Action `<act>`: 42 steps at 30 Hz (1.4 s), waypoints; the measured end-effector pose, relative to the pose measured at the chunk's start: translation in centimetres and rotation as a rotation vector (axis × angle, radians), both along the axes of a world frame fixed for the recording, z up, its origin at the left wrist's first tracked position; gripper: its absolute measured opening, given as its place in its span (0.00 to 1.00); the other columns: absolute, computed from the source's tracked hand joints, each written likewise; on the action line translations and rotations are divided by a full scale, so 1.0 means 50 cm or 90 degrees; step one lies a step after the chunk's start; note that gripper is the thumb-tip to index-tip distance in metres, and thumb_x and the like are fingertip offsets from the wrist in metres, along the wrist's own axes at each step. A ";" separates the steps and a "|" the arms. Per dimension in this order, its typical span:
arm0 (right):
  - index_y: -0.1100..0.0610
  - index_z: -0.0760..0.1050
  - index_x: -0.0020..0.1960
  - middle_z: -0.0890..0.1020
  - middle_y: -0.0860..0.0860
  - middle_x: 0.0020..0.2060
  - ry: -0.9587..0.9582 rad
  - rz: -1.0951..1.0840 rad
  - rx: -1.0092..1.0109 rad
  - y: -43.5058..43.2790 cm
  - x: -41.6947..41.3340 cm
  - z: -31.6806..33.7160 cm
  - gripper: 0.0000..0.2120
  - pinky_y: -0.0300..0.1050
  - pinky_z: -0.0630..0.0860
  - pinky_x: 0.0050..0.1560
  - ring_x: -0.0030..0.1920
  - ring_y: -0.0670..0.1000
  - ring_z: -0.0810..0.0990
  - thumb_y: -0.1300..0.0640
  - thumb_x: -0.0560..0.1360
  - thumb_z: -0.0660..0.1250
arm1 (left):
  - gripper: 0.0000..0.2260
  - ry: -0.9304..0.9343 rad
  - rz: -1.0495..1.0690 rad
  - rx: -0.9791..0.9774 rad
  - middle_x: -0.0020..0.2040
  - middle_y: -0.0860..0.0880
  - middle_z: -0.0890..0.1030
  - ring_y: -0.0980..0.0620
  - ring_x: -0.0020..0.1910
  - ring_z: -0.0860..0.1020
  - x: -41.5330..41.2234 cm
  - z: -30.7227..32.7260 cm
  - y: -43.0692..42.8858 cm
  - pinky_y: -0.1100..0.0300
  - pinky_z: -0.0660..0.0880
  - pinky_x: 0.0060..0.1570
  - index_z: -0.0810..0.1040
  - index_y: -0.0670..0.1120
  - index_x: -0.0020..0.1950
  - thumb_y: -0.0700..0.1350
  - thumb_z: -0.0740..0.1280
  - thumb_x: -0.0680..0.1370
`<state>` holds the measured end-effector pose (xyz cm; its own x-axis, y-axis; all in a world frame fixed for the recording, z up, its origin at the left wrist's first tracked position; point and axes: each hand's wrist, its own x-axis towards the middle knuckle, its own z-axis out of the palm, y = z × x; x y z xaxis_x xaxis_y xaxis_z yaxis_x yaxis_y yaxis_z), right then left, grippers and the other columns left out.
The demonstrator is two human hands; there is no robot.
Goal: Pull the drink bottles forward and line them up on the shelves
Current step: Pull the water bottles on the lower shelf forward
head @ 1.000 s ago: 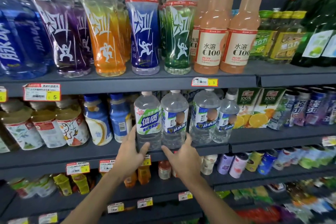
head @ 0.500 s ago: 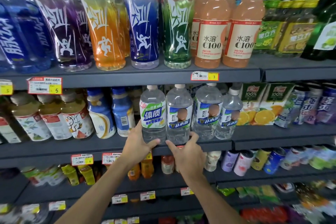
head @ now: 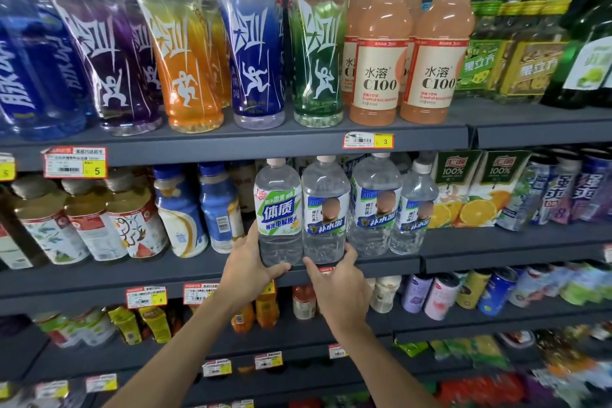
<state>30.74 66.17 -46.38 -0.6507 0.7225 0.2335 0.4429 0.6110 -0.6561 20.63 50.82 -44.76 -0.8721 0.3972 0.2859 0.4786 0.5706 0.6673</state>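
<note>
The left hand (head: pixel 246 272) grips the green-label bottle (head: pixel 278 212) low down. The right hand (head: pixel 341 281) grips the blue-label bottle (head: pixel 326 209) touching it. Both bottles stand at the shelf (head: pixel 463 263) front edge. The fingers are hidden behind them, and a price tag (head: pixel 326 271) is mostly covered.

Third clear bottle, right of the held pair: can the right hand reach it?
Probably yes: third clear bottle stands unblocked at the shelf front, beside the second bottle the right hand grips; release first.
</note>
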 end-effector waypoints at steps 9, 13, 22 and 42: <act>0.58 0.58 0.79 0.85 0.49 0.43 -0.053 0.055 0.044 0.032 0.007 -0.004 0.41 0.49 0.77 0.49 0.48 0.51 0.84 0.31 0.77 0.59 | 0.41 -0.033 0.027 0.016 0.62 0.54 0.76 0.52 0.63 0.73 -0.009 -0.005 -0.001 0.49 0.75 0.63 0.62 0.60 0.73 0.55 0.81 0.65; 0.58 0.57 0.80 0.84 0.48 0.41 -0.054 0.076 0.071 0.043 0.011 -0.007 0.40 0.48 0.77 0.49 0.47 0.50 0.83 0.32 0.79 0.57 | 0.42 -0.038 0.026 0.012 0.63 0.54 0.76 0.52 0.63 0.73 -0.010 -0.007 -0.002 0.50 0.75 0.63 0.62 0.61 0.73 0.56 0.81 0.66; 0.57 0.61 0.79 0.85 0.50 0.42 -0.061 0.081 0.116 0.054 0.012 -0.014 0.36 0.48 0.76 0.49 0.47 0.51 0.84 0.35 0.80 0.57 | 0.44 -0.023 0.042 -0.012 0.59 0.56 0.73 0.51 0.63 0.72 -0.010 -0.009 0.002 0.52 0.73 0.60 0.59 0.61 0.73 0.58 0.81 0.65; 0.56 0.62 0.77 0.85 0.49 0.40 -0.029 0.043 0.089 0.033 0.016 -0.008 0.44 0.47 0.76 0.44 0.45 0.53 0.85 0.27 0.73 0.60 | 0.45 0.002 0.135 0.072 0.61 0.53 0.77 0.51 0.61 0.71 0.030 0.011 0.054 0.52 0.73 0.59 0.64 0.53 0.72 0.66 0.77 0.62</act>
